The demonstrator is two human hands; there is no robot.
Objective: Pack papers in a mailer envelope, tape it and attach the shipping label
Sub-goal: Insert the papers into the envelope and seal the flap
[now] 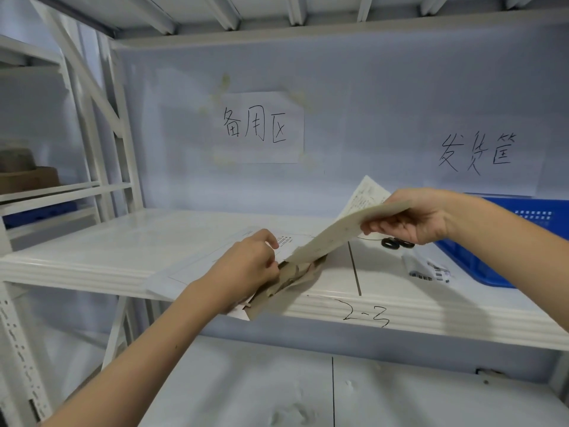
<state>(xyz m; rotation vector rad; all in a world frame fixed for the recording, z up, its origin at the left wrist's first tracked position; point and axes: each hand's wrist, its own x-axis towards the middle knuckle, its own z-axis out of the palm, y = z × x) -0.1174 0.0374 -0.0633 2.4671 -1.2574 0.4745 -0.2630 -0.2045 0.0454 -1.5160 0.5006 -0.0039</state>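
Note:
A crumpled brown mailer envelope [286, 288] lies at the front edge of the white shelf [107, 251], its mouth facing up and right. My left hand [249, 266] pinches the envelope's opening. My right hand [412, 218] grips the upper end of a stack of papers [332, 234], whose lower end sits in the envelope's mouth; a printed sheet sticks up behind that hand. A shipping label [431, 271] with barcodes lies on the shelf to the right. A black roll, perhaps tape [395, 242], sits just under my right hand.
A flat clear sleeve with a printed sheet [212, 257] lies under the envelope on the shelf. A blue plastic basket [480, 266] stands at the right. Handwritten paper signs hang on the back wall. A lower shelf [246, 389] runs beneath. Cardboard boxes [27, 177] sit on the left rack.

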